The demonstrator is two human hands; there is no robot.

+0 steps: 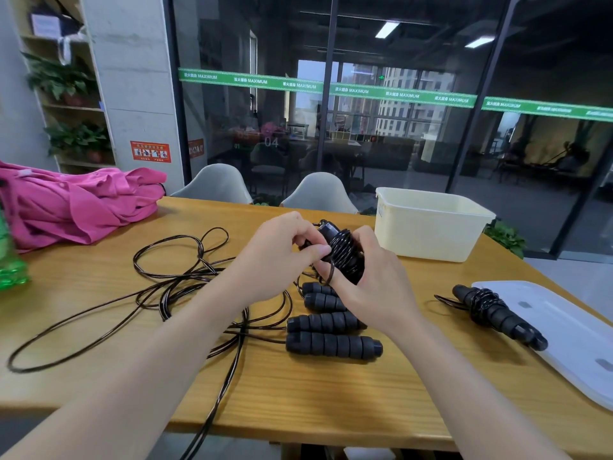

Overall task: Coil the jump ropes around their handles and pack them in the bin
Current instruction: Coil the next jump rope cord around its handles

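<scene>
Both hands hold a pair of black jump-rope handles (345, 252) wound with thin black rope, lifted above the wooden table (298, 393). My right hand (374, 287) grips the bundle from the right and below. My left hand (282, 247) pinches the rope at the bundle's left side. Several loose black handles (331, 333) lie on the table below my hands, their uncoiled ropes (185, 273) sprawling to the left. One coiled rope bundle (494, 313) rests at the right, partly on a white lid. The empty white bin (431, 224) stands at the back right.
The white lid (564, 333) lies flat at the table's right edge. A pink garment (76, 204) is heaped at the back left, a green bottle (10, 260) at the far left. Two grey chairs (318, 194) stand behind the table. One rope hangs over the front edge.
</scene>
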